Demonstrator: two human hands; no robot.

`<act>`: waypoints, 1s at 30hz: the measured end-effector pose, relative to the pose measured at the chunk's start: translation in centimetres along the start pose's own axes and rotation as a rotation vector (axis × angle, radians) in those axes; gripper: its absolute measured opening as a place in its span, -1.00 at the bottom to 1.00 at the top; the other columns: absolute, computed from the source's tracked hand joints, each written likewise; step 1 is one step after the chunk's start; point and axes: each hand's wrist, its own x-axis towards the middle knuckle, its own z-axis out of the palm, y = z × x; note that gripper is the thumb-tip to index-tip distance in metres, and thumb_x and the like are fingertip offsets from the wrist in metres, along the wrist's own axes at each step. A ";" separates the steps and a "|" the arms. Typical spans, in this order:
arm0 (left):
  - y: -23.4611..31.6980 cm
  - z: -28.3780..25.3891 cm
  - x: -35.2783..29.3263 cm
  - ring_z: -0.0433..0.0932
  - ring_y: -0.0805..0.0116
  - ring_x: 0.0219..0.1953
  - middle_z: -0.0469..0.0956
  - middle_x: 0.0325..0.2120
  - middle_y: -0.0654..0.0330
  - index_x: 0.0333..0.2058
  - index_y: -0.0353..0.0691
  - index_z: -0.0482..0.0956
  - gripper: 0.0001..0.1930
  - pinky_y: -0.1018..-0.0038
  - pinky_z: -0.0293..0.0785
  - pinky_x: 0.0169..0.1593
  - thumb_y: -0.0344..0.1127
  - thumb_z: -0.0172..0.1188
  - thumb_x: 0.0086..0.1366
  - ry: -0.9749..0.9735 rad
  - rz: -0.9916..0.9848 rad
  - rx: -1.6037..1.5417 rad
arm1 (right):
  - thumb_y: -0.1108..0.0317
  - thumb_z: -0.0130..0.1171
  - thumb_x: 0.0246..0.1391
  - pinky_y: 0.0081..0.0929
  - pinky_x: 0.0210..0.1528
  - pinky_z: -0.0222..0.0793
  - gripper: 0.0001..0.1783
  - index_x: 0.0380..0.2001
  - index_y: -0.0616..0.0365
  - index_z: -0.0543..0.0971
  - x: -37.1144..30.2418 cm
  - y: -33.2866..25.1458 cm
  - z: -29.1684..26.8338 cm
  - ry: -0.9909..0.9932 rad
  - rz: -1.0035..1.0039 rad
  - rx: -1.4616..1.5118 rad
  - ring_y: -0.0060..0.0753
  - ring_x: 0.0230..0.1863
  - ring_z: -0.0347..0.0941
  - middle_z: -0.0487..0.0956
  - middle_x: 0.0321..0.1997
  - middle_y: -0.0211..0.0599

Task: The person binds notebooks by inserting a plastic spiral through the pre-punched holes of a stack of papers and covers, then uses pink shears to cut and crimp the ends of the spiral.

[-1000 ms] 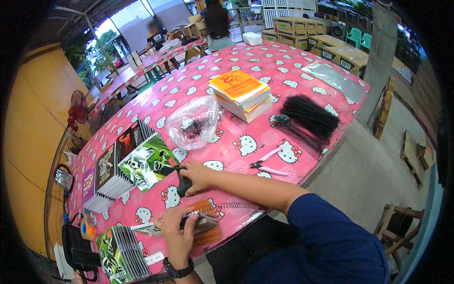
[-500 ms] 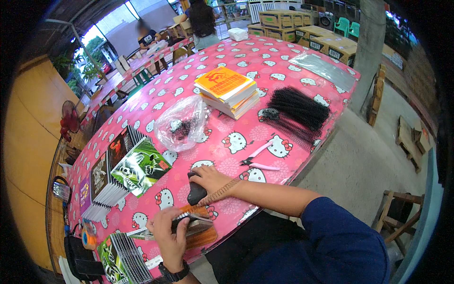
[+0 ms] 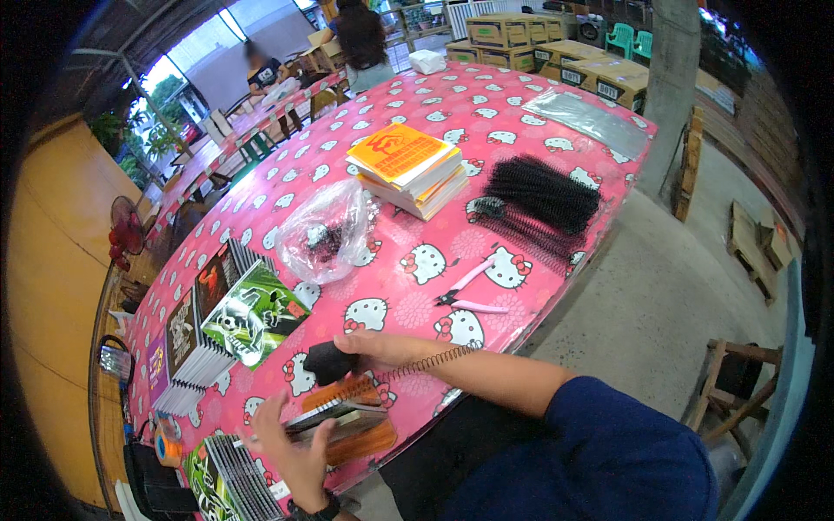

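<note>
My left hand [image 3: 291, 447] is open, fingers apart, beside a notebook [image 3: 352, 418] lying on an orange-brown wooden board [image 3: 369, 441]. A thin dark spiral coil [image 3: 426, 360] runs from the notebook's edge out over my right forearm. My right hand [image 3: 369, 346] grips a black rounded block [image 3: 330, 363] just beyond the notebook; most of its fingers are hidden. In front of my left wrist lies a stack of green-covered spiral notebooks [image 3: 230, 478].
Finished notebooks [image 3: 256, 314] stand left. Beyond are a clear plastic bag [image 3: 326, 234], an orange-topped booklet stack [image 3: 408, 169], black coils [image 3: 543, 204] and pink-handled cutters [image 3: 473, 291]. An orange tape roll [image 3: 167, 443] sits at the left edge. Two people are at the back.
My left hand has let go of the notebook's edge, its fingers now spread. My right hand and the black block have shifted left, and more of the coil shows along my forearm.
</note>
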 end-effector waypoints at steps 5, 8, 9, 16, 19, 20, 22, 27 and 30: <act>-2.6 0.4 -1.8 0.41 0.31 -0.33 0.41 -0.50 0.29 -0.48 -0.14 0.48 -0.71 0.06 -0.29 0.26 -0.26 0.38 -0.21 -0.026 -0.076 0.010 | 0.01 0.13 0.04 -0.45 -0.09 0.29 -0.51 -0.22 0.27 0.54 0.3 -2.0 1.5 -0.100 -0.026 -0.701 -0.48 -0.19 0.39 0.53 -0.25 -0.28; -2.3 1.2 -2.2 0.40 0.33 -0.37 0.41 -0.52 0.30 -0.48 -0.13 0.48 -0.71 0.07 -0.27 0.26 -0.28 0.39 -0.23 0.029 -0.095 -0.003 | -0.04 0.17 -0.04 -0.53 -0.20 0.33 -0.46 -0.22 0.27 0.55 0.3 -3.0 0.8 -0.147 0.061 -0.390 -0.43 -0.26 0.44 0.56 -0.36 -0.32; -2.1 1.4 -2.1 0.40 0.34 -0.38 0.42 -0.52 0.30 -0.48 -0.12 0.49 -0.71 0.08 -0.26 0.25 -0.30 0.38 -0.22 0.065 -0.108 -0.016 | -0.04 0.17 -0.04 -0.53 -0.20 0.33 -0.46 -0.22 0.27 0.55 0.6 -3.1 0.7 -0.143 0.064 -0.393 -0.43 -0.26 0.44 0.56 -0.36 -0.32; -2.1 2.1 -2.0 0.42 0.37 -0.35 0.44 -0.50 0.29 -0.34 -0.16 0.51 -0.64 0.09 -0.24 0.25 -0.32 0.38 -0.20 0.167 -0.043 0.021 | -0.08 0.19 -0.09 -0.56 -0.23 0.29 -0.45 -0.27 0.25 0.56 1.6 -4.7 3.2 -0.267 -0.131 -0.501 -0.52 -0.28 0.40 0.55 -0.36 -0.28; -1.6 2.5 -2.1 0.44 0.36 -0.33 0.45 -0.45 0.26 -0.23 -0.19 0.49 -0.54 0.10 -0.25 0.26 -0.32 0.39 -0.20 0.152 -0.144 -0.041 | -0.02 0.17 -0.03 -0.59 -0.22 0.28 -0.51 -0.24 0.22 0.55 1.3 -6.8 2.2 -0.101 0.147 -1.204 -0.56 -0.28 0.39 0.54 -0.36 -0.36; -1.7 2.2 -2.2 0.44 0.35 -0.32 0.45 -0.41 0.25 -0.16 -0.21 0.46 -0.46 0.11 -0.27 0.26 -0.31 0.41 -0.21 0.103 -0.147 -0.025 | 0.04 0.16 0.00 -0.59 -0.23 0.27 -0.56 -0.24 0.21 0.56 2.0 -5.7 1.9 -0.152 -0.047 -0.912 -0.57 -0.29 0.38 0.53 -0.36 -0.41; -1.9 2.1 -2.2 0.44 0.35 -0.31 0.45 -0.40 0.25 -0.14 -0.21 0.45 -0.44 0.11 -0.27 0.26 -0.30 0.41 -0.21 0.109 -0.151 -0.039 | 0.04 0.16 0.00 -0.58 -0.23 0.28 -0.57 -0.25 0.21 0.57 2.7 -4.5 2.1 -0.250 -0.015 -0.783 -0.57 -0.29 0.38 0.53 -0.36 -0.41; -3.3 0.1 -2.3 0.42 0.27 -0.12 0.49 -0.22 0.24 -0.12 -0.14 0.44 -0.43 0.08 -0.27 0.26 -0.18 0.40 -0.17 0.122 -0.127 0.114 | 0.04 0.09 0.06 -0.62 -0.20 0.26 -0.56 -0.22 0.22 0.54 5.2 -4.1 1.4 -0.247 0.049 -0.846 -0.62 -0.25 0.35 0.52 -0.31 -0.43; -5.1 -1.2 -2.4 0.38 0.20 -0.09 0.48 -0.24 0.22 -0.16 -0.15 0.47 -0.45 0.12 -0.09 0.17 -0.21 0.41 -0.21 0.089 -0.201 0.101 | -0.05 0.06 0.04 -0.54 -0.24 0.34 -0.52 -0.20 0.15 0.56 4.6 -2.8 2.9 -0.347 -0.114 -0.724 -0.52 -0.30 0.44 0.57 -0.33 -0.40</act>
